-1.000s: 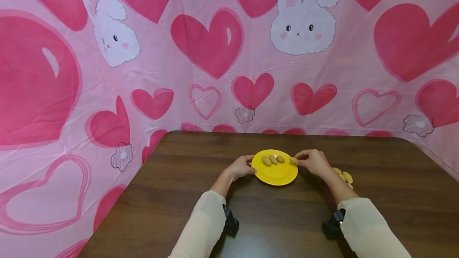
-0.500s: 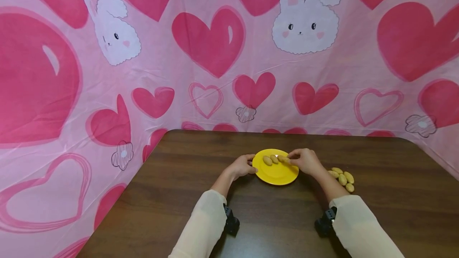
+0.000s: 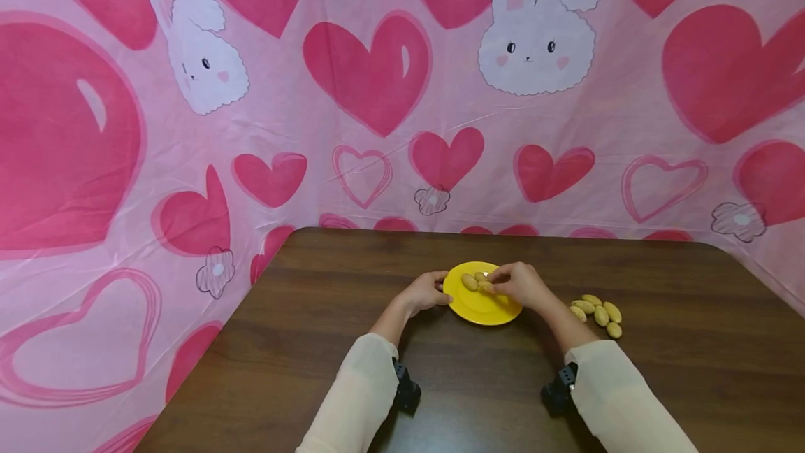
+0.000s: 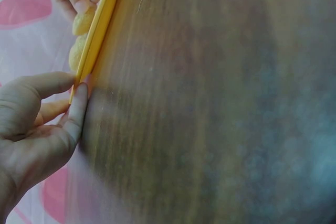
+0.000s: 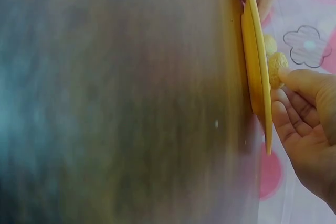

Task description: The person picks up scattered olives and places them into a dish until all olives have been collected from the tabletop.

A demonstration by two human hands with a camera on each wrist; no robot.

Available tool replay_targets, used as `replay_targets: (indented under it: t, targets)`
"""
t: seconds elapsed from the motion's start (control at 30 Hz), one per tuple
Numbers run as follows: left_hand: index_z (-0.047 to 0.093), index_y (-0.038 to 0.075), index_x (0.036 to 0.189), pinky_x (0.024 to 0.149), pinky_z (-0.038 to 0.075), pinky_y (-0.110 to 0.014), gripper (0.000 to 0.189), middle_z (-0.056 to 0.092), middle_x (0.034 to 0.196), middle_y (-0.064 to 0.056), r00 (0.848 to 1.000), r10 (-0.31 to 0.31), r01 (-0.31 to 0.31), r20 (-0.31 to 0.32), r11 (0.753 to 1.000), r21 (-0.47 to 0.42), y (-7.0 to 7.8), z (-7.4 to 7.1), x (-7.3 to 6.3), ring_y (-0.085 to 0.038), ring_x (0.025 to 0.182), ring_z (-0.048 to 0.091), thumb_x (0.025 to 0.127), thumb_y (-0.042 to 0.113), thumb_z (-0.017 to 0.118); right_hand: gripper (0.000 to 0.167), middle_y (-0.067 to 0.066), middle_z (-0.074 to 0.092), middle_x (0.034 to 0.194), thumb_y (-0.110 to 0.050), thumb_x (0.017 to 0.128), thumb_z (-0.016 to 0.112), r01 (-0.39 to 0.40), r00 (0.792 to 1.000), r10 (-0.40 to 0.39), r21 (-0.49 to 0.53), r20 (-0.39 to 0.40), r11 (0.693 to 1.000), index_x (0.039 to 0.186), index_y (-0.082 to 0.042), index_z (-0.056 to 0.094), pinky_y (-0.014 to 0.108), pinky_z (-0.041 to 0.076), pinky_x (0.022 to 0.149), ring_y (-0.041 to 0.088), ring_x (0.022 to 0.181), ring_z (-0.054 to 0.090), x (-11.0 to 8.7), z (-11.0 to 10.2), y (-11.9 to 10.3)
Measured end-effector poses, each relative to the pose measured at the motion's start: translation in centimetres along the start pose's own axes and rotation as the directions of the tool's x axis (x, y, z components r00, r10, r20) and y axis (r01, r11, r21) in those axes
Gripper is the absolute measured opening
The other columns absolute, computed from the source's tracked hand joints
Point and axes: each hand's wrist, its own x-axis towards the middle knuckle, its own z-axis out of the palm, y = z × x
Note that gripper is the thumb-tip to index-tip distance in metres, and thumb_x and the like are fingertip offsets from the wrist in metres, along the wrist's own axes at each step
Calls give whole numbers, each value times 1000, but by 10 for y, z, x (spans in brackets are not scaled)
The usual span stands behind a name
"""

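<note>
A round yellow plate (image 3: 478, 310) lies on the table, its left rim pinched between the thumb and fingers of my left hand (image 3: 426, 292). In the left wrist view those fingers (image 4: 55, 83) sit right at the rim. Over the plate's right side, my right hand (image 3: 520, 284) pinches an oval, rough-skinned yellow-tan nut (image 5: 277, 70) between thumb and fingertips, close against the plate's upper face. Other oval nuts (image 3: 469, 282) lie in a row to its left on the plate. Part of the row is hidden behind the right fingers.
Several more oval nuts (image 3: 601, 315) lie loose on the brown wooden table (image 3: 302, 369), right of the plate and close beside the right forearm. A pink heart-patterned cloth (image 3: 453, 103) hangs behind the table and along its left side.
My right hand has carried its nut leftward from the plate's right rim to beside the row of nuts. The loose nuts have come out from behind the forearm. My left hand stays at the rim.
</note>
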Motion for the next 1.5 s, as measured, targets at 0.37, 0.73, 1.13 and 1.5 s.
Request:
replay_targets:
  t: [0.37, 0.73, 1.13, 1.5]
  targets:
    - [41, 1, 138, 83, 48, -29, 61, 56, 111, -7, 1000, 18, -18, -2, 1000, 5, -1, 0, 1, -17, 89, 52, 82, 1, 66, 14, 8, 67, 94, -10, 79, 72, 16, 999, -15, -29, 40, 999, 92, -5, 72, 36, 50, 78, 23, 85, 55, 4, 10, -11]
    - [42, 1, 137, 80, 49, -28, 61, 57, 105, -7, 1000, 22, -22, -1, 1000, -13, -3, 0, 2, -17, 85, 53, 81, 0, 67, 12, 6, 67, 96, -12, 80, 72, -39, 998, 42, -59, 50, 997, 91, -9, 74, 36, 48, 81, 23, 88, 54, 9, 19, -18]
    - [42, 1, 137, 79, 49, -27, 61, 56, 105, -7, 1000, 31, -31, 3, 999, -8, -2, -1, 1, -18, 85, 52, 81, 1, 66, 15, 7, 67, 99, -14, 80, 72, -59, 997, 61, -40, 52, 997, 94, -8, 74, 33, 50, 80, 22, 86, 54, 10, 23, -26]
    - [41, 2, 137, 83, 48, -29, 61, 56, 107, -7, 1000, 29, -29, 7, 1000, -8, -2, -2, 1, -18, 87, 52, 82, 1, 66, 15, 7, 68, 98, -13, 80, 72, -58, 997, 61, -55, 44, 997, 94, -8, 74, 38, 47, 87, 24, 92, 55, 11, 26, -26]
